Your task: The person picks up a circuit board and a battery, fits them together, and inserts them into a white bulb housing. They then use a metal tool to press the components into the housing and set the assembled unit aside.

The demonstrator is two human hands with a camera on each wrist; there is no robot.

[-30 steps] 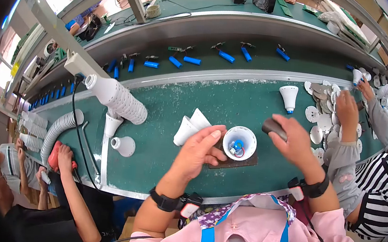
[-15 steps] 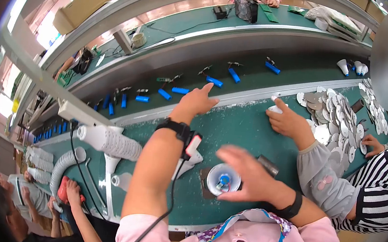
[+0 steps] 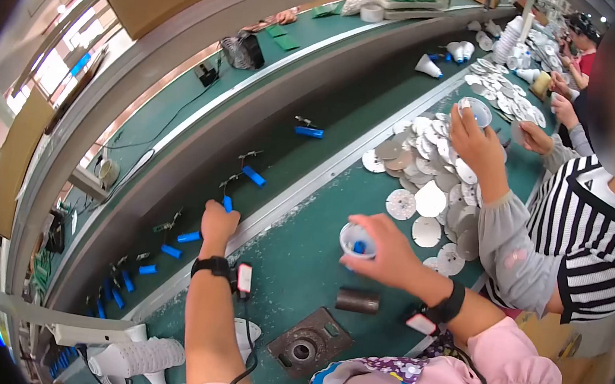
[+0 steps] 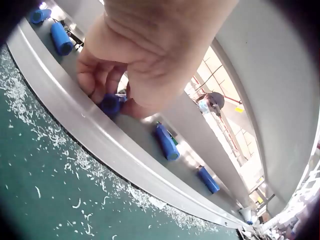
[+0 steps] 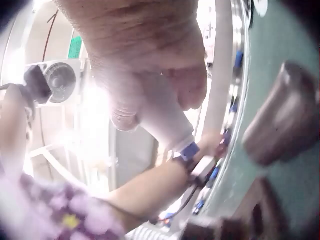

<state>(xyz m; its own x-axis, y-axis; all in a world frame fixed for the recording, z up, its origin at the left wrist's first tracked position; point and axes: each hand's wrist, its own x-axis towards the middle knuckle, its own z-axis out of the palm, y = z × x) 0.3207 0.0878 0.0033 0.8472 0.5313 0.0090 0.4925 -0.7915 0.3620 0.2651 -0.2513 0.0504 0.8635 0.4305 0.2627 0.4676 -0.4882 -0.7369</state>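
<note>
In the trough beyond the table's metal rail, my left hand [image 3: 219, 228] pinches a blue battery [image 3: 227, 204]; in the left wrist view its fingers curl round the battery's end [image 4: 111, 105]. My right hand [image 3: 391, 252] grips a white cone-shaped bulb housing [image 3: 348, 241] above the table, wide mouth tilted up, with a blue part inside. Its narrow end with a blue tip [image 5: 189, 151] points down in the right wrist view. On the table below lie a dark metal cylinder [image 3: 357, 301] on its side and a flat metal fixture [image 3: 309, 342] with a round hole.
More blue batteries [image 3: 253, 176] with small boards line the trough. A pile of round metal discs [image 3: 430, 167] lies right, where a neighbouring person's hand [image 3: 481, 146] holds another housing. Stacked white housings [image 3: 144, 358] are at the lower left. A metal rail [image 3: 340, 162] borders the table.
My right hand has put the metal cylinder down and lifted the housing off the fixture. My left hand has left the housing's side and reached into the battery row. The view has turned right.
</note>
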